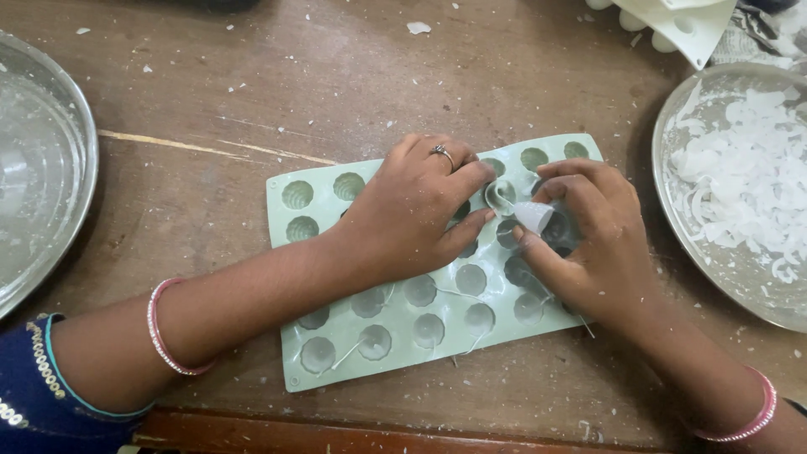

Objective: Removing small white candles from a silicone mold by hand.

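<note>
A pale green silicone mould point(336, 349) with several round cavities lies flat on the wooden table. My left hand point(412, 214), with a ring on one finger, presses down on the mould's middle, fingers close together. My right hand point(593, 240) pinches a small white wax piece point(535, 216) between thumb and fingers just above a cavity near the mould's right end. Thin white wicks point(346, 355) stick out of the near-row cavities, which look filled with wax.
A metal plate point(672, 181) heaped with white wax flakes sits at the right. Another metal plate point(76, 126) lies at the left edge. A white mould point(689, 25) pokes in at the top right. Wax crumbs are scattered across the table point(252, 76).
</note>
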